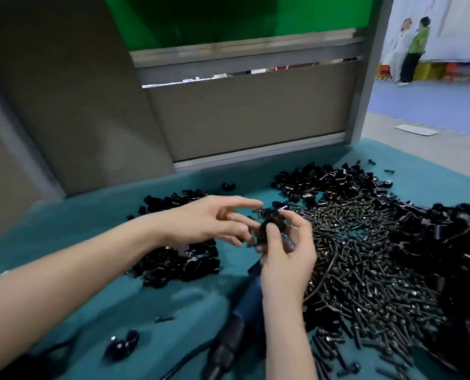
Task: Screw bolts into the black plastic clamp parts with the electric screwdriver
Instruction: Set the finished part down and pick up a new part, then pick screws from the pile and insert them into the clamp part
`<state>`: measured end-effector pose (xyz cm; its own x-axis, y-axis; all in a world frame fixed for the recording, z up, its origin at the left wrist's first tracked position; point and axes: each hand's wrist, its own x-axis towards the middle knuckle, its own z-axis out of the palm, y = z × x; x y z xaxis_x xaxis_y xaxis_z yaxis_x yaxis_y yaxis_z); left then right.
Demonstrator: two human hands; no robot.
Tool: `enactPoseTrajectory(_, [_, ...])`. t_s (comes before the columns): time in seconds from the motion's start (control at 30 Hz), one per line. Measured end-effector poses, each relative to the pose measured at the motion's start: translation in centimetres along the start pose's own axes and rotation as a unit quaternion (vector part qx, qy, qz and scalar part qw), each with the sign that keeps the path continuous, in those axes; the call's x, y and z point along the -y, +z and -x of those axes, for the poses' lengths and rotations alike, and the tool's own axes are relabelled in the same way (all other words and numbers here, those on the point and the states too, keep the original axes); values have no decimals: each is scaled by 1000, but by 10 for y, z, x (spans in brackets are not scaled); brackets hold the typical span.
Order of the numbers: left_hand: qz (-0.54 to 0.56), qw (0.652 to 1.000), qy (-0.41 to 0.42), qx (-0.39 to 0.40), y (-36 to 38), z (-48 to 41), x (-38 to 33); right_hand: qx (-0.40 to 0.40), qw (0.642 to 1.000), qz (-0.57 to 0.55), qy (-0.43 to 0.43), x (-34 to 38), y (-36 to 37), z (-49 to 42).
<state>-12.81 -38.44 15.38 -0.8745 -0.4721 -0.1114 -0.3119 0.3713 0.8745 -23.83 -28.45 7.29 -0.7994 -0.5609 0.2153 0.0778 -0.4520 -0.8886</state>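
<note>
Right hand (286,259) up over the teal-covered bench (173,297), thumb and fingers pinching a small black plastic clamp part (269,223). Left hand (211,223) is just beside it, fingers spread and released, tips close to the part. The blue electric screwdriver (244,305) runs under the right wrist; cannot tell if the palm grips it. A heap of dark metal bolts (365,270) sits right, and a pile of black clamp pieces (179,261) lies under the left hand.

Heaps and tool on table (118,297)
Bolt heap (365,270) right of centre; left clamp heap (179,261) opposite, back clamp heap (338,185) behind it; electric screwdriver (244,305) in front between them; partition (242,113) behind table.
</note>
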Motion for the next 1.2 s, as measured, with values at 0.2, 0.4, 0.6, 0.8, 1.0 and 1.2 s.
enactPoseTrajectory(0.2, [-431,893,-70,-105,-25,32,60,0,998,-27,57,36,-6,2])
enactPoseTrajectory(0.4, [-605,772,1,-193,18,39,102,84,992,2,94,49,-13,20])
enactPoseTrajectory(0.6, [-480,832,49,-275,42,59,89,132,985,74,88,46,-37,39])
enactPoseTrajectory(0.8, [15,924,43,-379,107,108,55,191,975,77,80,45,-42,47])
enactPoseTrajectory(1.0, [229,839,29,-493,144,129,64,308,936,164,44,35,-32,63])
enactPoseTrajectory(1.2, [281,804,39,-522,152,126,59,382,891,241,-39,28,-29,77])
